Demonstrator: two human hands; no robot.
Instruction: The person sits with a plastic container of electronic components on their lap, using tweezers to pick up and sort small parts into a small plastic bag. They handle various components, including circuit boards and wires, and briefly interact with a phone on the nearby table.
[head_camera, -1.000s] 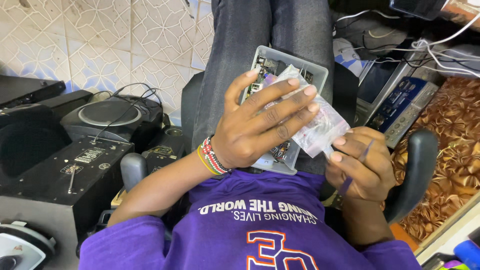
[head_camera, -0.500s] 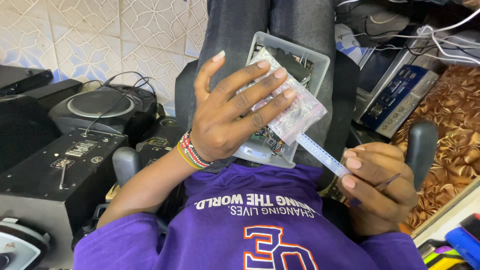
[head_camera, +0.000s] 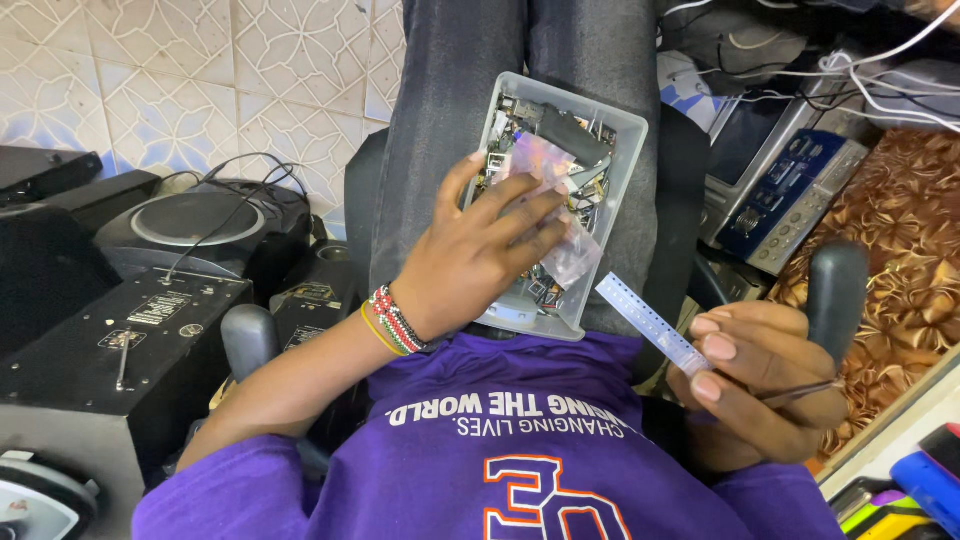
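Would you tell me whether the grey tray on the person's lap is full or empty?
Full: the grey tray is crowded with small electronic parts and a clear plastic bag, which the left hand presses down.

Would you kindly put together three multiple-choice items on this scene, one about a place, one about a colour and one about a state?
1. Where does the grey tray of small electronic parts rest?
A. on the person's lap
B. on the black speaker
C. on the tiled floor

2. What colour is the person's shirt?
A. green
B. purple
C. white

3. What is the right hand doing?
A. lying flat and empty
B. gripping a cable
C. pinching a pale perforated strip

Answers:
1 A: the tray sits on the jeans-clad legs, with the left hand resting on a clear plastic bag inside it.
2 B: the shirt is purple with white lettering.
3 C: thumb and fingers close on the strip's near end, and a thin tool is held in the same hand.
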